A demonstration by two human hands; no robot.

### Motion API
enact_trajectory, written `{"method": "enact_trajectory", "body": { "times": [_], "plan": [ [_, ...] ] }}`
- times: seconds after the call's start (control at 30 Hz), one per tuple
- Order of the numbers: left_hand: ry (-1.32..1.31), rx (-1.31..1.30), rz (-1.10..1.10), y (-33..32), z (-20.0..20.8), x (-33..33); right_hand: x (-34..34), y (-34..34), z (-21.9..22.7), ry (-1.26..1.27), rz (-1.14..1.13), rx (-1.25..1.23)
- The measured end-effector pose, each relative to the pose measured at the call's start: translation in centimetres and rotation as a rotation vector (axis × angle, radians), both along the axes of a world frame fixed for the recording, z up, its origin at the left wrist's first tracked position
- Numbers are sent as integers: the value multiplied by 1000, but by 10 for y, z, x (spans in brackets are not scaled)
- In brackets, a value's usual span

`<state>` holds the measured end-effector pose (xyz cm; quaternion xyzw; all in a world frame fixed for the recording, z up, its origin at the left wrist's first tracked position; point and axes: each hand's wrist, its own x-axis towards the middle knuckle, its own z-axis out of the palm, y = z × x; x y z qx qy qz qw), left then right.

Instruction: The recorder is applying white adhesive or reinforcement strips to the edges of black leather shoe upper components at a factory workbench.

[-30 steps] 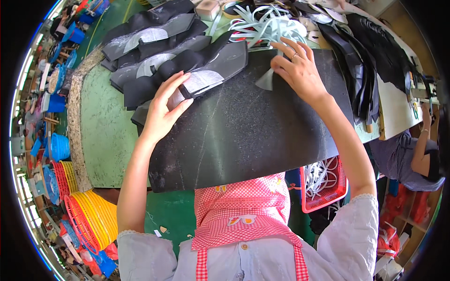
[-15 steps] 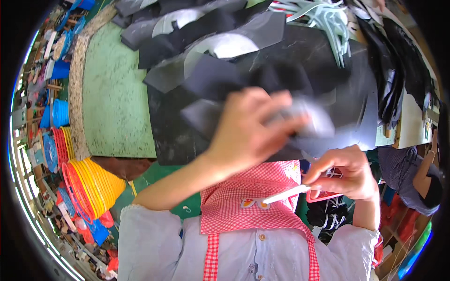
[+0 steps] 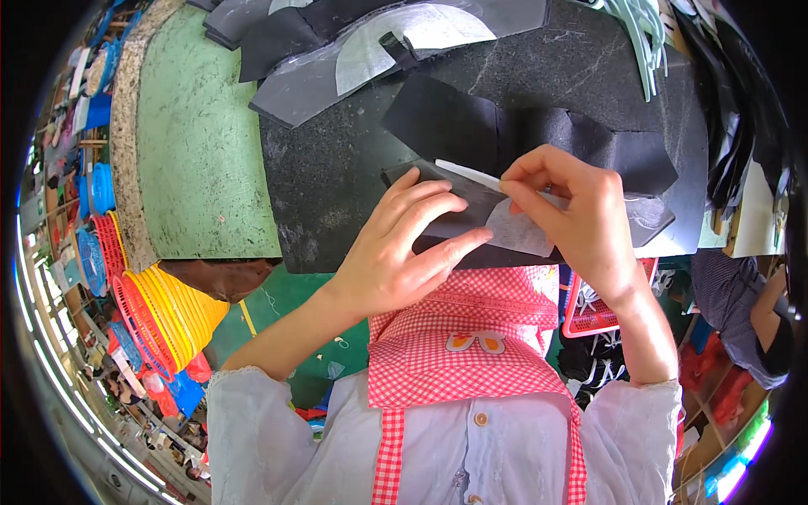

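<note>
My right hand [image 3: 582,220] pinches a slim white stick [image 3: 468,174], whose narrow end points left over a dark flat piece [image 3: 459,206] with a pale grey curved patch [image 3: 520,232]. My left hand [image 3: 402,242] lies on that piece's left part, fingers spread, holding it against the black work board [image 3: 316,189]. Just beyond both hands rests another piece, black and creased [image 3: 581,139], partly covered by my right hand. The exact kind of the stick is not clear.
Similar dark pieces [image 3: 295,34] are piled at the far left of the board, on a green table [image 3: 202,151]. Pale green strips [image 3: 644,42] hang at the far right beside black sheets [image 3: 741,109]. Yellow baskets [image 3: 181,316] stand lower left; a red basket [image 3: 589,316] sits below the table edge.
My right hand has brought the white stick up from near the apron onto the dark piece. My left hand, blurred with motion before, has moved left and settled on the piece.
</note>
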<state>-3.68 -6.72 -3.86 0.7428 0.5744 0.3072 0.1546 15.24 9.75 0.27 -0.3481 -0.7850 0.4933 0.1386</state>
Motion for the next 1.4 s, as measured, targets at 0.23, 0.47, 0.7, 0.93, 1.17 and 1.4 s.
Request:
{"method": "enact_trajectory", "body": {
  "times": [0.23, 0.47, 0.7, 0.93, 1.17, 1.4],
  "plan": [
    [-4, 25, 28, 1, -3, 2, -4, 5, 0, -106, -6, -51],
    [154, -57, 150, 14, 5, 11, -5, 13, 9, -463, 89, 371],
    [266, -37, 164, 19, 6, 14, 84, 16, 25, -16, -317, -204],
    [284, -72, 161, 38, 17, 16, 89, 36, 10, -209, -338, -228],
    [142, -45, -158, 73, 13, 75, 101, 37, 12, -525, -264, 232],
    [115, 23, -186, 80, 9, 71, 122, 42, 4, -179, -446, -77]
  ]
}}
